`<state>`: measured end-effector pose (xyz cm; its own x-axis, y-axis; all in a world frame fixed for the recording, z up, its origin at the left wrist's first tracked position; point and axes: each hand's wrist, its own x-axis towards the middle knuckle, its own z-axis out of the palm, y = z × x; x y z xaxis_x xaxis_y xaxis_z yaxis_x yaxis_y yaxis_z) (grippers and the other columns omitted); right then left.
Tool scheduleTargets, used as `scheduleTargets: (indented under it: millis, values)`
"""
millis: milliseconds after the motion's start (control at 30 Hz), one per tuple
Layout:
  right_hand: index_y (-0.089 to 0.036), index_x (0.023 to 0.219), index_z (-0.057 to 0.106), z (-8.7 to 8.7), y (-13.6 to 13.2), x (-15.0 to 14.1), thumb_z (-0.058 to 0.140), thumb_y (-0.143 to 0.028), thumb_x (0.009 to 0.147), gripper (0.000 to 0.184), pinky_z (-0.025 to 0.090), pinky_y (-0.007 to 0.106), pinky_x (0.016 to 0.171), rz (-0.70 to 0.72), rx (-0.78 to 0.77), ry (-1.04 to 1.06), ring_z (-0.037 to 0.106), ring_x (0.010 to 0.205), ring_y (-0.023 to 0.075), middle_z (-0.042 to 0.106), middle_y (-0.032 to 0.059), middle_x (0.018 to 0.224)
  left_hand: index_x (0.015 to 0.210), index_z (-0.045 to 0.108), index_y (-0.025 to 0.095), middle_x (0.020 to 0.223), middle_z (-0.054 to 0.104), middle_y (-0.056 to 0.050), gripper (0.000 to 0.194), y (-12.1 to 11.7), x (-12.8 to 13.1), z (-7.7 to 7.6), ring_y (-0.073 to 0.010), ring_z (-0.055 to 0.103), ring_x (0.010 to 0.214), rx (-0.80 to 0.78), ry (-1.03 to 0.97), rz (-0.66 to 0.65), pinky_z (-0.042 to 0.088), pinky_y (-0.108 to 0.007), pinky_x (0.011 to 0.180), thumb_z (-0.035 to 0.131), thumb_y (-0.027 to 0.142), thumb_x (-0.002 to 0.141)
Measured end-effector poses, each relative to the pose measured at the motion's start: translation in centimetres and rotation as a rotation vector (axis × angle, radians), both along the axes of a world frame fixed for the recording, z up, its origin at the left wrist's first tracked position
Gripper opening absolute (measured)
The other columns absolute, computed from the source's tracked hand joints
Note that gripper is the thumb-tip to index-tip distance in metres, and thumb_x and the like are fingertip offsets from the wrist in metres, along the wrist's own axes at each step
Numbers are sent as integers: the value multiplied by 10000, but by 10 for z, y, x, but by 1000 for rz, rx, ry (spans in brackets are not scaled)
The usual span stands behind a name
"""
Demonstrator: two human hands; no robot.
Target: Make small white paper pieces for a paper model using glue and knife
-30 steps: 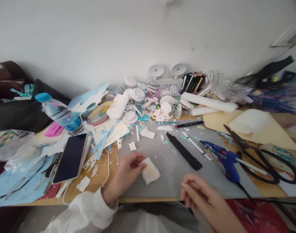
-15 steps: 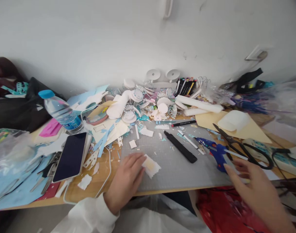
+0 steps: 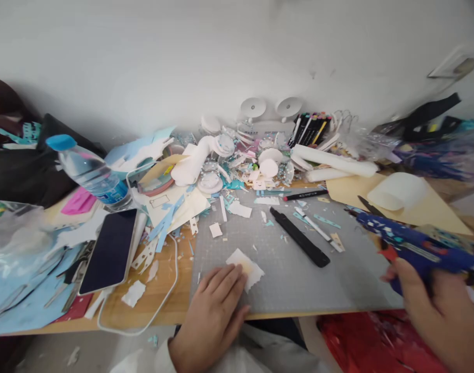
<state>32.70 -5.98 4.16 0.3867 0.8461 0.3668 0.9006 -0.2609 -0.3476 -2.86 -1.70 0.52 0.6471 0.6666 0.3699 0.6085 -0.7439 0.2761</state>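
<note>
My left hand (image 3: 214, 311) lies flat near the front edge of the grey cutting mat (image 3: 291, 274), fingers stretched out and pressing the near corner of a small white paper piece (image 3: 249, 268) with a yellowish patch. At the right, my right hand (image 3: 434, 305) is wrapped round the handle of a blue glue gun (image 3: 407, 243), lifted off the desk with its nozzle pointing left over the mat's right edge.
A black marker (image 3: 301, 243), a thin pen (image 3: 318, 230) and paper scraps lie on the mat. A phone (image 3: 110, 248) and water bottle (image 3: 91, 176) sit at left. White foam rolls (image 3: 333, 163), markers (image 3: 310, 129) and craft clutter line the wall. Beige paper (image 3: 434, 212) lies at right.
My right hand went right from the mat's front edge, took hold of the blue glue gun and lifted it. My left hand flattened onto the paper piece.
</note>
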Motion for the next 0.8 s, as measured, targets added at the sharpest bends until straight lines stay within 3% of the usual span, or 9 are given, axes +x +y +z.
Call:
scheduleTargets:
  millis: [67,133,200,267,367,533,800]
  values:
    - [-266,642,567,1,-7,-4,499,-423,892,303,523,302,549,-9,-32,87,678,596,216,659,80,626,1280,586,139,1317,644,-75,381,3,3,-2,-254,580,1196,27,16,22,453,-428,983,476,338,975]
    - [-272,567,598,-1,-10,-15,654,-525,757,321,465,298,408,-69,-123,90,631,464,230,613,61,489,1268,596,136,1301,656,-63,391,5,5,-4,-249,576,1191,44,36,36,416,-421,986,474,365,976]
    - [-264,529,627,-6,-8,-35,725,-573,662,351,447,299,363,-67,-228,75,619,425,247,600,49,441,1261,605,132,1292,664,-52,398,7,7,-4,-240,568,1192,49,49,44,374,-409,1000,471,378,978]
    - [-249,529,630,-13,-2,-58,682,-579,701,375,480,292,391,47,-254,108,650,458,248,626,36,467,1247,618,130,1290,666,-46,402,8,8,-4,-235,557,1196,47,52,49,337,-399,1012,473,388,976]
    - [-233,569,600,-21,13,-85,624,-532,767,360,474,262,402,226,-170,47,637,428,212,615,9,462,1234,635,131,1280,674,-41,402,10,8,-2,-234,545,1196,38,51,51,307,-389,1018,480,390,970]
    - [-233,635,559,-23,27,-98,508,-459,854,319,409,240,344,335,-108,-106,585,355,178,586,-15,443,1227,649,119,1288,670,-48,383,11,6,-6,-237,521,1209,26,26,44,289,-385,1033,494,340,955]
    - [-211,882,593,-14,24,-114,395,-381,900,262,481,297,482,218,-263,-52,651,499,231,630,19,553,1230,645,103,1296,665,-57,374,9,8,-6,-248,521,1200,-61,-32,72,289,-405,1049,519,307,943]
